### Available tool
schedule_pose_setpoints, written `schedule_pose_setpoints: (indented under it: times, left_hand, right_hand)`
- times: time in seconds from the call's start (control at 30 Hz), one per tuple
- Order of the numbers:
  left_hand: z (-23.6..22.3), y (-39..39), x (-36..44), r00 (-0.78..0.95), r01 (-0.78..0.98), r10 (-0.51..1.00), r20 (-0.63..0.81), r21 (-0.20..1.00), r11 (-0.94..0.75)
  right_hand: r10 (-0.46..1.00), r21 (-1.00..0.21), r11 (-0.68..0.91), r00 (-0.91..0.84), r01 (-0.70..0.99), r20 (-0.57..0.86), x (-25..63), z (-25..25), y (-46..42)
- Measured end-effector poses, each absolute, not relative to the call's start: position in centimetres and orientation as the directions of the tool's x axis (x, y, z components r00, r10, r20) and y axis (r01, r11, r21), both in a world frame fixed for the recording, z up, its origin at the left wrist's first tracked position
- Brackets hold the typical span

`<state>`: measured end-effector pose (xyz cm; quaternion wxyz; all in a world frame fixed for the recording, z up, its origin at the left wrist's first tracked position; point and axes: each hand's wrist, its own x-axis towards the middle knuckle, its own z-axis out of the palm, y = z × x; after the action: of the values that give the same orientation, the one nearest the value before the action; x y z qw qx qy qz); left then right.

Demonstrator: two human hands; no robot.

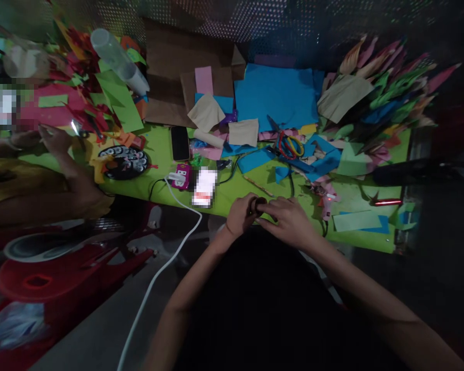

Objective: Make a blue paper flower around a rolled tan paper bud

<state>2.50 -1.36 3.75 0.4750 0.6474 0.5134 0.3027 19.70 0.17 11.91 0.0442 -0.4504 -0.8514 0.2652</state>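
By the left hand (242, 215), a small dark curled piece (260, 200) is held beside the bench (226, 198), apparently for steadiness; at its opening, it is touched by the right hand (292, 221), whose grip cannot be told. The pink glue gun (327, 208) is placed within easy reach.

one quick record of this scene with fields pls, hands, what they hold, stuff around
surface: green table
left hand: holds small dark curled piece
right hand: fingers at the same piece
piece material: cannot tell
beyond the hands: lit screen, thin yellowish stick
right side: pink glue gun, pale green paper
far side: large blue sheet, brown sheets
dark phone: left of the paper scraps
other person: forearms and hands at far left
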Motion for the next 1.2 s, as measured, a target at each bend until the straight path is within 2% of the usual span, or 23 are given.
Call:
schedule_pose_setpoints:
  times: [0.27,0.37,0.5,0.63,0.83,1.07,1.2]
  left_hand:
    - [4.0,-1.9,2.8,0.26,0.508,0.945,-0.2,0.86,0.042]
    - [4.1,-1.9,2.6,0.241,0.433,0.954,-0.177,0.899,0.058]
    - [4.1,-1.6,2.3,0.183,0.301,0.974,-0.136,0.951,0.077]
    - [4.3,-1.1,2.3,0.141,0.34,0.976,-0.164,0.934,0.108]
    - [4.7,-1.3,2.5,0.133,0.449,0.977,-0.166,0.889,0.09]
    - [5.0,-1.3,2.6,0.131,0.465,0.969,-0.208,0.876,0.126]
    - [5.2,-0.8,2.6,0.163,0.413,0.958,-0.235,0.898,0.15]
  right_hand:
    - [0.771,-0.419,0.425,-0.563,0.802,-0.296,18.6,12.4,0.2]
    - [0.753,-0.43,0.419,-0.57,0.8,-0.329,18.4,12.6,0.5]
    - [0.748,-0.515,0.397,-0.593,0.76,-0.298,18.8,12.9,0.9]
    - [0.785,-0.45,0.428,-0.569,0.784,-0.245,19.1,13.1,0.9]
    - [0.755,-0.337,0.501,-0.593,0.797,-0.279,18.2,13.2,0.3]
    - [0.742,-0.31,0.475,-0.564,0.824,-0.362,17.7,13.1,0.3]
    - [0.715,-0.36,0.468,-0.585,0.807,-0.382,18.1,13.4,0.9]
